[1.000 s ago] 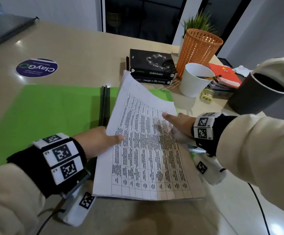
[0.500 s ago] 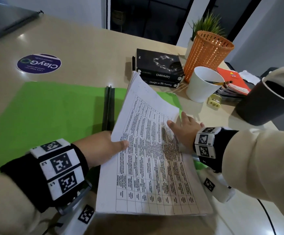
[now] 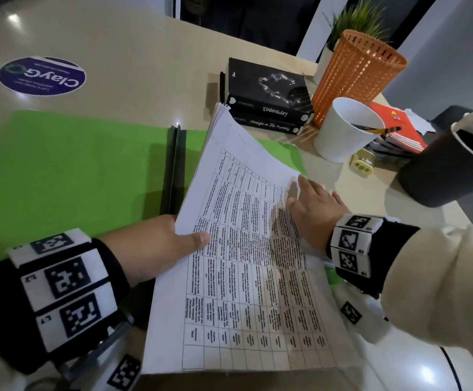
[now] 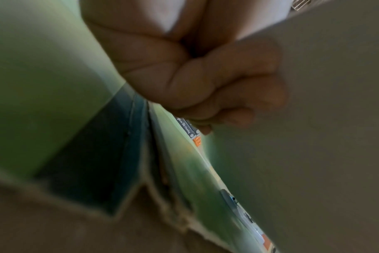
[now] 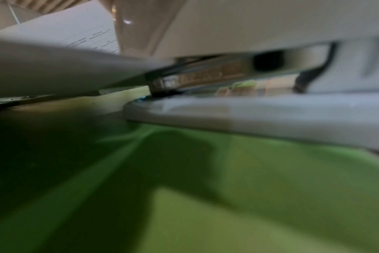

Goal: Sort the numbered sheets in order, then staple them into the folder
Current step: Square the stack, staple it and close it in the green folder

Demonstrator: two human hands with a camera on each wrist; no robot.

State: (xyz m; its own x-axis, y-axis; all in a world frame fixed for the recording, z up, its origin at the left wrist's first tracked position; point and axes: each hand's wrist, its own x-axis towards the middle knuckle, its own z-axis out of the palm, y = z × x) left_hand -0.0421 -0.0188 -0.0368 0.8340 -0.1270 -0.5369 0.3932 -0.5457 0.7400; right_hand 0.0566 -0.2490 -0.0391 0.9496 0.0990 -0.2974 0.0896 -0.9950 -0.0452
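right hand (image 3: 311, 213) slid to sheets' (image 3: 246, 277) edge | beige table (image 3: 133, 52) | dark doorway

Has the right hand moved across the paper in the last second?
Yes. The right hand slid toward the sheet stack's far right edge, nearer the white cup.

Black book spines (image 3: 269, 119) read "Unbirthday" and "Straight on Till Morning"; round blue sticker (image 3: 41, 75) on bench reads "ClayGo", upside down.
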